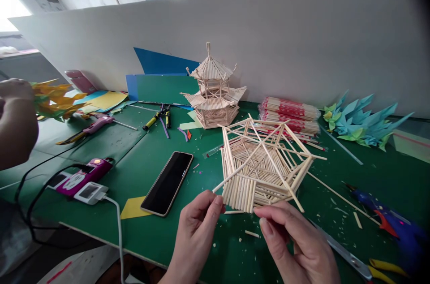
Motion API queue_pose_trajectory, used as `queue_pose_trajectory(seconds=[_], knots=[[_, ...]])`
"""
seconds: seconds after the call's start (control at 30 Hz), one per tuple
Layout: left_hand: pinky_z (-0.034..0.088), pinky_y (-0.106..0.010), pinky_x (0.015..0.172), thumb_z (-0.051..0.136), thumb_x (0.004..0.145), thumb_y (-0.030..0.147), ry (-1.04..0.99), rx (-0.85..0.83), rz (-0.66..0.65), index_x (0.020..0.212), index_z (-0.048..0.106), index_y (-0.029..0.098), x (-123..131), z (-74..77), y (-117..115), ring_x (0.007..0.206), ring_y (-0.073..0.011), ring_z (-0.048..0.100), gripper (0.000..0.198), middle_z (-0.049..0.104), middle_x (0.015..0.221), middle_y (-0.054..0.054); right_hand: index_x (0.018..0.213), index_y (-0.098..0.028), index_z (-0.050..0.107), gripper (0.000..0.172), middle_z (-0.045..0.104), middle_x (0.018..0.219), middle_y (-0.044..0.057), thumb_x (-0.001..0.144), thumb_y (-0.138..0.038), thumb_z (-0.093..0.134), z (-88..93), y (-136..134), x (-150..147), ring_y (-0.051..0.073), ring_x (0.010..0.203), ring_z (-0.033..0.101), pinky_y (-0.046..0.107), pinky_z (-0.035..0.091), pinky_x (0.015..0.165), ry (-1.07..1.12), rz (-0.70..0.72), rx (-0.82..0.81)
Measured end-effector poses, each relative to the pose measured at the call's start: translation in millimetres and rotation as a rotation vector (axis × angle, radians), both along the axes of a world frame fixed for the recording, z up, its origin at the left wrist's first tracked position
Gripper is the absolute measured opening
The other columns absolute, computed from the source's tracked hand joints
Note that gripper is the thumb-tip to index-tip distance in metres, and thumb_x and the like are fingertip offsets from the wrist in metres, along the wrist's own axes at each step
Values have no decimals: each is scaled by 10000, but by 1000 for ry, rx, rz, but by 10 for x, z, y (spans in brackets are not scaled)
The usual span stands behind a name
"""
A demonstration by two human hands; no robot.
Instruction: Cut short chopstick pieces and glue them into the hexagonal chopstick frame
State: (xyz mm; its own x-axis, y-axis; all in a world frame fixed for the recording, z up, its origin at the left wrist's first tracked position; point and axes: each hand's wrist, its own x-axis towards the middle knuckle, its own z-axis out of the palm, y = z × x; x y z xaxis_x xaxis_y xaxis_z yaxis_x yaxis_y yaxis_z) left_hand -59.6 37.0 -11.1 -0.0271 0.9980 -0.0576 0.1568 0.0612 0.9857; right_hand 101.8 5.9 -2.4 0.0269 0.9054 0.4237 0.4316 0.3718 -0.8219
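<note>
A tiered roof model built of thin wooden sticks [240, 194] lies before me, its many-sided open frame crossed by longer sticks. At its near left corner, my left hand [201, 217] pinches the edge between thumb and forefinger. A row of sticks laid side by side covers one roof panel between my hands. My right hand [292, 234] is at the lower end of this row, fingers curled, with the forefinger tip against the last sticks and the thumb just below. A short cut stick [251, 234] lies on the green table under the model.
A finished stick pagoda [215, 96] stands behind, beside bundled sticks [289, 116]. Left are a phone [167, 183], a purple power strip [83, 176], a pink glue gun [97, 123] and another person's arm [15, 122]. Right lie scissors [349, 257], a blue glue gun [386, 212] and folded-paper leaves [366, 122].
</note>
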Motion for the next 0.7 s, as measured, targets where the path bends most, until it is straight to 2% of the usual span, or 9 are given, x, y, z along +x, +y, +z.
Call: queue_pose_trajectory(seconds=[0.17, 0.3, 0.5, 0.7], knots=[[335, -219, 522, 524, 816, 303, 23, 5, -4, 585, 577, 160, 13, 8, 3, 577, -130, 417, 277, 504, 581, 10, 897, -244, 609, 128, 560, 665, -6, 836, -194, 508, -13, -7, -3, 132, 710, 617, 180, 484, 563, 38, -11, -3], [335, -218, 528, 527, 816, 305, 30, -2, -17, 582, 575, 161, 8, 28, 11, 584, -131, 417, 279, 502, 587, 10, 904, -234, 599, 137, 560, 663, -7, 829, -162, 509, -6, -3, 12, 128, 685, 610, 174, 494, 562, -18, 26, 24], [330, -215, 531, 525, 820, 314, 37, -17, -33, 579, 575, 164, -17, 25, 24, 594, -129, 421, 288, 495, 599, 13, 882, -234, 603, 122, 547, 654, -4, 841, -198, 495, -7, -12, 5, 133, 675, 599, 193, 490, 560, 22, -4, 7], [335, -219, 542, 526, 821, 323, 26, -16, -42, 594, 579, 166, -32, -3, 17, 612, -135, 429, 281, 500, 616, 10, 917, -226, 580, 140, 552, 660, -16, 827, -149, 504, -14, 3, 37, 123, 676, 616, 167, 499, 549, -45, 53, 43]])
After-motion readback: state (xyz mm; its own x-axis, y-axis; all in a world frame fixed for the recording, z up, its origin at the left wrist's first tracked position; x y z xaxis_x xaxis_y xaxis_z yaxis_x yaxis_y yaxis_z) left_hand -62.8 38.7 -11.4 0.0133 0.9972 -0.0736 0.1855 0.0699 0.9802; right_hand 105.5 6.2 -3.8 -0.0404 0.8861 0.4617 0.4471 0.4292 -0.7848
